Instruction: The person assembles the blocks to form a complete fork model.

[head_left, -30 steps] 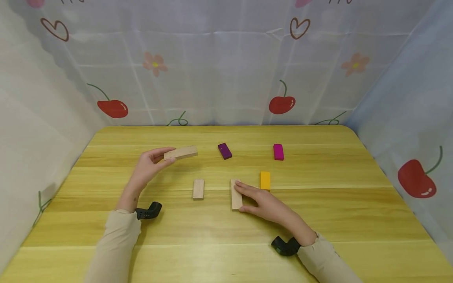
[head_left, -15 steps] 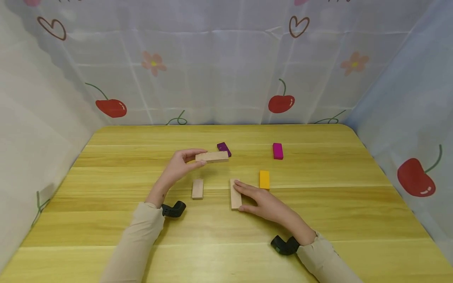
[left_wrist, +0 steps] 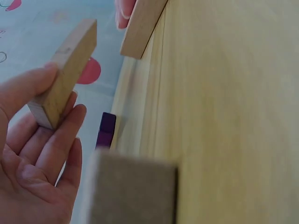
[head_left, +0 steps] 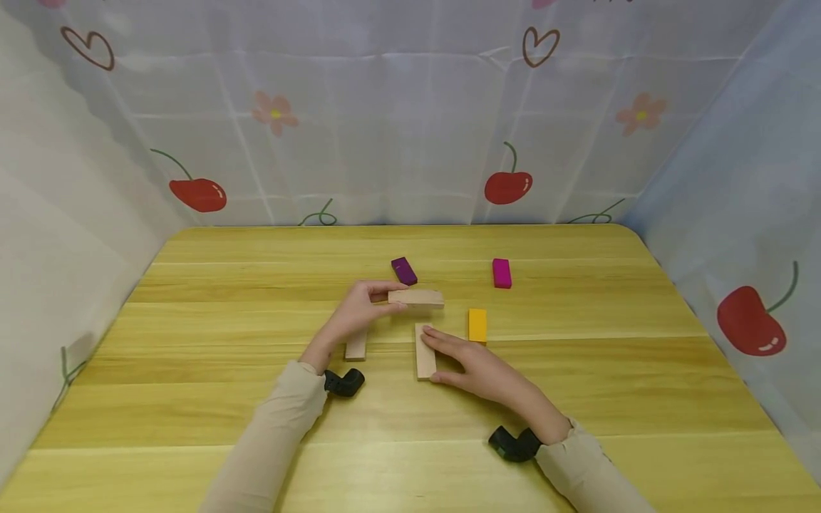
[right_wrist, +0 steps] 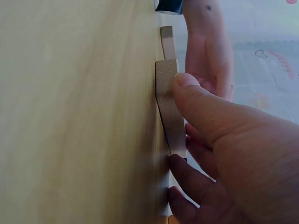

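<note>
My left hand (head_left: 359, 310) pinches a long plain wooden block (head_left: 417, 298) by its left end, thumb on the near side and fingers on the far side. In the left wrist view this block (left_wrist: 65, 74) is raised above the tabletop. My right hand (head_left: 471, 367) holds a second long wooden block (head_left: 425, 353) lying on the table, thumb at its near end and fingertips toward its far end, as the right wrist view also shows on that block (right_wrist: 169, 100). A shorter wooden block (head_left: 355, 348) lies partly hidden under my left wrist.
A purple block (head_left: 404, 271) lies beyond my left hand and a magenta block (head_left: 502, 273) at the back right. Just past my right hand's knuckles is a yellow block (head_left: 477, 325). A printed curtain (head_left: 398, 142) hangs behind the wood-grain table (head_left: 224, 342).
My left hand has carried its wooden block to the right and slightly nearer, past the purple block, to beyond the right-hand block. My right hand has stayed in place.
</note>
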The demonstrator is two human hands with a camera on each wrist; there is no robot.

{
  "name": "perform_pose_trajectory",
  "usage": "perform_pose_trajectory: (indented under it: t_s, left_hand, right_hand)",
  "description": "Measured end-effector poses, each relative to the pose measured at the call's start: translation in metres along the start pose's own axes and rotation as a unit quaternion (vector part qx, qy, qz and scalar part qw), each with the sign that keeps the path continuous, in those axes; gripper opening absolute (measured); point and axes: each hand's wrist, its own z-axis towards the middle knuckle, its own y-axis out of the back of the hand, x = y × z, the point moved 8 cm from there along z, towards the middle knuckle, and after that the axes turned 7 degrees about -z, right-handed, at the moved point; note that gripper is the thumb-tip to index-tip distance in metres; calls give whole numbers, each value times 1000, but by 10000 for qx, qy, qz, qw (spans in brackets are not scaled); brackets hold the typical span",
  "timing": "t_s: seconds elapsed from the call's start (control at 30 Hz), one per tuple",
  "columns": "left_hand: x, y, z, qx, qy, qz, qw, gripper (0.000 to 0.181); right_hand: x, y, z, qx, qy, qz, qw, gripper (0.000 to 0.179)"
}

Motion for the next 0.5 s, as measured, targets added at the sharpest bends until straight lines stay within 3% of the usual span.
perform_pose_trajectory:
  t_s: [0.27, 0.5]
  left_hand:
    - [4, -8, 7, -45, -119, 355, 9993, 36]
    - [8, -13, 8, 98, -302, 549, 9980, 34]
  right_hand:
    - [1, 0, 0, -5, -6, 38, 10000, 63]
    - [1, 1, 0, -21, 5, 40, 10000, 63]
